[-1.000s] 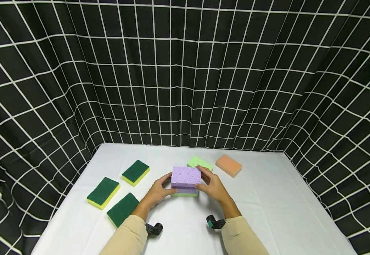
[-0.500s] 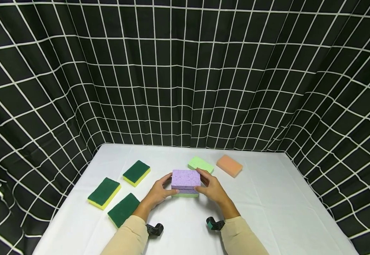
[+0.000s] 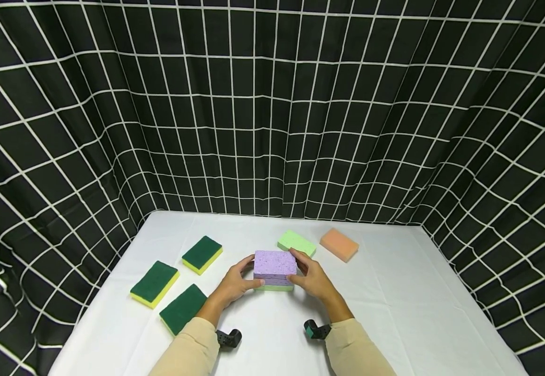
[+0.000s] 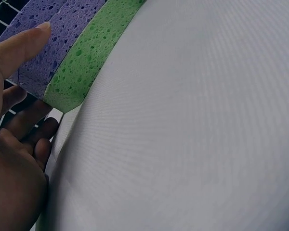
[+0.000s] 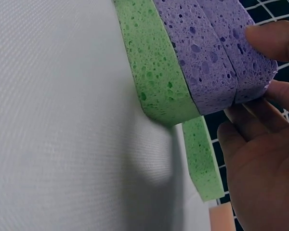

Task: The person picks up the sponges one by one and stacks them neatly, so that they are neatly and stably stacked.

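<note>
A: Where's the stack (image 3: 274, 271)?
B: Lower centre of the head frame, on the white table (image 3: 418, 292). Upper purple sponge (image 3: 274, 259) over lower purple sponge (image 5: 202, 62), green sponge (image 4: 82, 67) at the bottom. Edges roughly lined up.
A: Left hand (image 3: 235, 283)?
B: Fingers part-curled, gap just the stack's width. Thumb on the near purple face, others round the left end. Can't tell which purple layer the thumb is on.
A: Right hand (image 3: 314, 277)?
B: Same, mirrored. Thumb on the upper purple sponge, fingers round the right end.
A: Others?
B: Loose green sponge (image 3: 295, 242) just behind the right hand, orange sponge (image 3: 339, 245) right of that. Three green-and-yellow scrub sponges (image 3: 154, 284) lower left, lying flat, apart from each other. Gridded black curtain (image 3: 272, 115) fills the upper frame.
</note>
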`<state>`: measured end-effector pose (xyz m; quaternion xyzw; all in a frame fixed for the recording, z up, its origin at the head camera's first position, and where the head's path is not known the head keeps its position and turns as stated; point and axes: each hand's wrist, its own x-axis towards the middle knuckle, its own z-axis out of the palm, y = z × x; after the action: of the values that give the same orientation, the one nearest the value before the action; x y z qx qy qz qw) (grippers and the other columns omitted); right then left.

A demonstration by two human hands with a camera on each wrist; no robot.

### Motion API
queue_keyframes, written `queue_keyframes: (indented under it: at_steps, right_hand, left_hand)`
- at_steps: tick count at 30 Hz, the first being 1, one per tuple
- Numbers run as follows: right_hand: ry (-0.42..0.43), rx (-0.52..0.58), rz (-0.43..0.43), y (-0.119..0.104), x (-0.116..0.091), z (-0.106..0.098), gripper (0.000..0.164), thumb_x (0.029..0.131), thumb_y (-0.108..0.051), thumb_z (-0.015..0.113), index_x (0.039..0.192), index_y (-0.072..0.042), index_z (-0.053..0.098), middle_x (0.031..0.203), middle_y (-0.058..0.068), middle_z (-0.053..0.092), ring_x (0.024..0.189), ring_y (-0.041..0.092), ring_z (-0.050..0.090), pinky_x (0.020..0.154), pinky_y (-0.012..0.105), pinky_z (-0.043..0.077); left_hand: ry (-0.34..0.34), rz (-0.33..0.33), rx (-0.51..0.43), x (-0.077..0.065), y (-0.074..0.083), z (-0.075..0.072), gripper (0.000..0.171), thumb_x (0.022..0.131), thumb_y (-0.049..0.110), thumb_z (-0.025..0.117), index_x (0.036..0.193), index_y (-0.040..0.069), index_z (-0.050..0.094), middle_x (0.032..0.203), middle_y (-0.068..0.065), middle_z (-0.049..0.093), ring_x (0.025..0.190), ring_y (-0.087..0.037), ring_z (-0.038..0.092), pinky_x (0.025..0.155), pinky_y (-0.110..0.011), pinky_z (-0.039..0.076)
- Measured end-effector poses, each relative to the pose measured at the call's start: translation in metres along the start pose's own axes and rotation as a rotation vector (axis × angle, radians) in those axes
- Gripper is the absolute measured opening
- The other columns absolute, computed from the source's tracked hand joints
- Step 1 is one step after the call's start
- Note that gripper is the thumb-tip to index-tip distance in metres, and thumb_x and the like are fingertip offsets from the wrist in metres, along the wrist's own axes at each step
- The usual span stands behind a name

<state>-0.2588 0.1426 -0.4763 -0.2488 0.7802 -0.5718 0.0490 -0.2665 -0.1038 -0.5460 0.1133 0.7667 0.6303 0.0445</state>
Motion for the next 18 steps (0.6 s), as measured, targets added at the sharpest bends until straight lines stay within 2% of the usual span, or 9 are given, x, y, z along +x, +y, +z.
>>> queue_keyframes:
  at_steps: [18]
  right_hand:
    - [-0.007, -0.027, 0.013, 0.0006, -0.0016, -0.0006, 0.069, 0.081, 0.013, 0.066, 0.142, 0.014, 0.033, 0.146, 0.032, 0.031, 0.136, 0.039, 0.030, 0.108, 0.044, 0.027]
  left_hand:
    - [0.003, -0.001, -0.020, -0.0007, 0.0031, 0.0009, 0.080, 0.077, 0.014, 0.082, 0.146, 0.009, 0.041, 0.136, -0.014, 0.052, 0.131, -0.035, 0.039, 0.109, -0.054, 0.021]
